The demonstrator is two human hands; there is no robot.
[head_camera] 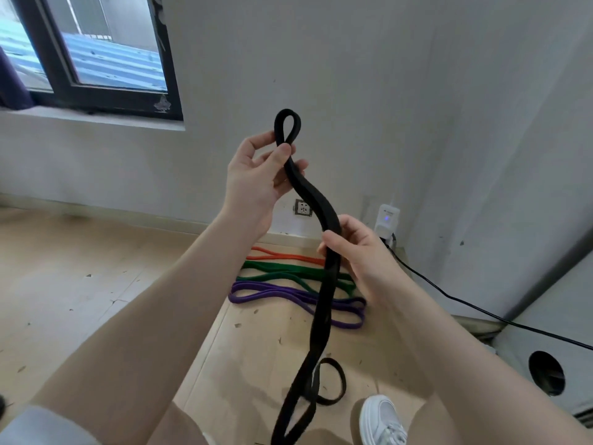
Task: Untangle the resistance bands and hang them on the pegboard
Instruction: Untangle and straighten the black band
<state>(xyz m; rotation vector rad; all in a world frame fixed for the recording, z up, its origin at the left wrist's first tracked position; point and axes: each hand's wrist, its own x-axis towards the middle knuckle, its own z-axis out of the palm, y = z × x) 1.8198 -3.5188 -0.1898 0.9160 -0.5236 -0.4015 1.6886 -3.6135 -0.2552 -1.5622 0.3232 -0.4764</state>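
A long black resistance band [324, 297] hangs from my raised hands down to the floor. My left hand [256, 175] pinches it near its top, where a small loop sticks up above the thumb. Lower and to the right, my right hand [356, 252] grips the doubled band at its middle. The band's lower end curls into a loop on the floor. An orange band [282, 255], a green band [279, 271] and a purple band [276, 292] lie side by side on the wooden floor near the wall. No pegboard is in view.
A wall socket [303, 207] and a white plugged-in device [387, 220] with a black cable [481, 311] sit low on the wall. A dark-framed window [96, 53] is at upper left. My white shoe [382, 419] stands at the bottom. A grey cabinet [552, 348] is at right.
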